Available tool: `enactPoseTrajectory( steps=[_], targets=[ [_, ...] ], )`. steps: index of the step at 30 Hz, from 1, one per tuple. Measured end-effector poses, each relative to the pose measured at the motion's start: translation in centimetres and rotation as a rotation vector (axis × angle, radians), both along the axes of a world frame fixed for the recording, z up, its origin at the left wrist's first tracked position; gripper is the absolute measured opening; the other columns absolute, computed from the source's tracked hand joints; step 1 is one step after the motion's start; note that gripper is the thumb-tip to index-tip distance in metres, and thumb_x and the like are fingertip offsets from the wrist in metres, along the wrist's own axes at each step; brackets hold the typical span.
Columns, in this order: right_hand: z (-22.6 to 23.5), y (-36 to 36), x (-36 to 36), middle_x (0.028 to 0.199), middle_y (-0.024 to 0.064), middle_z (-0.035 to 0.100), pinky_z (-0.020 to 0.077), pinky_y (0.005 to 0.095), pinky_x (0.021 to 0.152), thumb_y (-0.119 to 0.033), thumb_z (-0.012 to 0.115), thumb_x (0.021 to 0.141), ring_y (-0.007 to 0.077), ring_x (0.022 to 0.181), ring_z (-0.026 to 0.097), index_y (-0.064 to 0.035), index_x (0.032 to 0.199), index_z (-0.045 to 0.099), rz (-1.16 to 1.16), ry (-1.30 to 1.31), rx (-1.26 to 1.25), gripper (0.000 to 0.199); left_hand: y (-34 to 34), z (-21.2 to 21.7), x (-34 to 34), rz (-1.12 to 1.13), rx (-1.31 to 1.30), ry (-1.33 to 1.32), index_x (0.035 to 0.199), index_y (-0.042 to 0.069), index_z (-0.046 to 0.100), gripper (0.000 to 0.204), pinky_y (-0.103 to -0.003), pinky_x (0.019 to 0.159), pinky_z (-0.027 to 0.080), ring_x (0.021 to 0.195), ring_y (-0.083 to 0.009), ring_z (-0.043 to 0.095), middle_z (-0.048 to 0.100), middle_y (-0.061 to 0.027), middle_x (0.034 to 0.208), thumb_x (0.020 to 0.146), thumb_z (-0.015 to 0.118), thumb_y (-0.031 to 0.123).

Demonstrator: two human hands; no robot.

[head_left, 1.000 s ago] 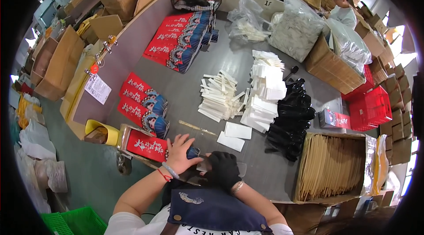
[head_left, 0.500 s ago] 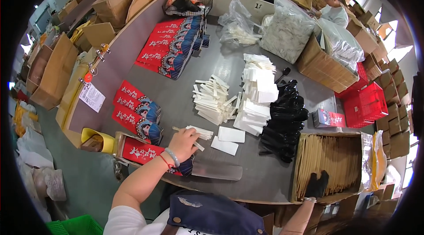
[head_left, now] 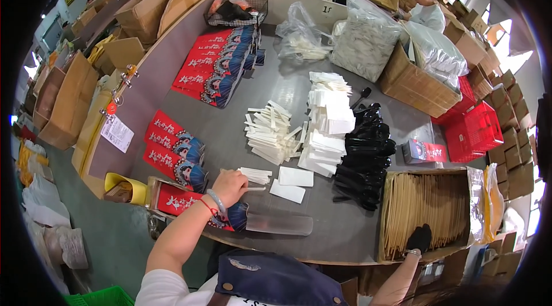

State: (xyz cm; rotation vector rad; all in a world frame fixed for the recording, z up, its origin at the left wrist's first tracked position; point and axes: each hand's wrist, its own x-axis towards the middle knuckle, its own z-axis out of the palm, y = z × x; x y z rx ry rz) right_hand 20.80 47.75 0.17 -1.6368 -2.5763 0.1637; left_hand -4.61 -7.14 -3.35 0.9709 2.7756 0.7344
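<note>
My left hand (head_left: 230,186), wearing a bracelet and a red cord, is closed beside a small bundle of narrow white strips (head_left: 255,175). One thin white strip (head_left: 256,189) sticks out from its fingertips. Two flat white packets (head_left: 296,176) lie just right of it. My right hand (head_left: 420,239), in a black glove, rests at the near end of a cardboard box (head_left: 384,214) packed with thin tan sticks (head_left: 425,205). Its fingers are drawn together against the sticks; anything in them is hidden. Below my left wrist, red printed sleeves (head_left: 175,198) sit in an open box.
Mid-table lie loose white strips (head_left: 270,133), stacked white packets (head_left: 328,128) and black plastic spoons (head_left: 365,156). Red printed sleeves (head_left: 198,64) are fanned out at the left. A clear plastic tray (head_left: 280,224) lies near the front edge. Red baskets (head_left: 474,131) stand right; a person (head_left: 425,7) works beyond.
My left hand has shifted slightly left and down, its fingers curling in and the strip turning level. My right glove has drawn its spread fingers together among the sticks. The view has shifted slightly.
</note>
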Motion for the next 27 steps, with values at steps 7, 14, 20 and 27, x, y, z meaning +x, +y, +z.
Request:
enactPoseTrajectory(
  steps=[7,14,20,27],
  targets=[
    [-0.5,0.8,0.7,0.126,0.0222,0.057,0.0425,0.0398,0.098,-0.019,0.047,0.095,0.0357,0.115,0.055,0.0071,0.120,0.057,-0.079,0.117,0.077,0.038,8.7,-0.7,-0.3,0.053,0.244,0.072,0.085,0.007,0.059,0.017,-0.038,0.076,0.046,0.089,-0.0311,0.056,0.058,-0.0105,0.090,0.074,0.071,0.012],
    [-1.2,-5.8,-2.2,0.099,0.0086,0.062,0.0456,0.0321,0.081,-0.015,0.048,0.097,0.0205,0.088,0.055,0.0051,0.106,0.057,0.011,1.015,-0.285,0.024,8.9,-0.6,0.3,0.112,0.033,0.000,0.097,0.008,0.063,0.034,-0.041,0.080,0.046,0.093,-0.0316,0.054,0.056,-0.0118,0.097,0.068,0.076,0.018],
    [0.2,-15.2,-9.8,0.094,0.0207,0.065,0.0494,0.0409,0.076,-0.012,0.059,0.089,0.0377,0.091,0.063,-0.0002,0.101,0.062,0.589,0.431,-0.211,0.018,9.3,-0.8,0.4,0.027,0.114,0.092,0.092,0.009,0.064,0.029,-0.041,0.076,0.047,0.085,-0.0301,0.056,0.055,-0.0094,0.088,0.066,0.075,0.014],
    [-1.6,-15.9,-12.6,0.087,0.0127,0.063,0.0493,0.0442,0.068,-0.021,0.066,0.081,0.0348,0.080,0.062,-0.0114,0.093,0.064,0.806,0.246,-0.163,0.016,9.4,-1.0,0.9,0.055,0.253,-0.081,0.093,0.008,0.064,0.028,-0.041,0.073,0.048,0.083,-0.0311,0.058,0.055,-0.0096,0.086,0.066,0.074,0.006]
  ],
)
